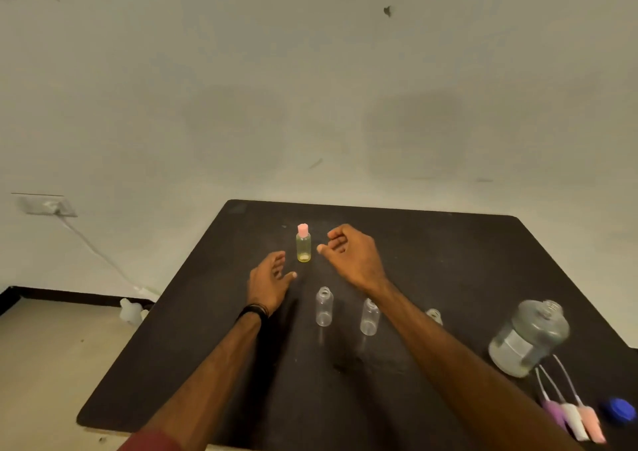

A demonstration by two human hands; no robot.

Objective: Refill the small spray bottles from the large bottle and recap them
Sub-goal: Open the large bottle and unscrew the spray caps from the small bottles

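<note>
Both hands' grip slack, empty, flanking capped bottle (303,247); 3 uncapped bottles (324,307) near.

On the black table (241,364) a capped small bottle (303,243) of yellowish liquid stands upright between the left hand (269,278) and right hand (352,253) — neither touching it, fingers loose. Nearer, uncapped empty bottles (324,307) stand; the large bottle (528,338), spray caps (573,419) and a blue lid (619,410) sit right.
</note>
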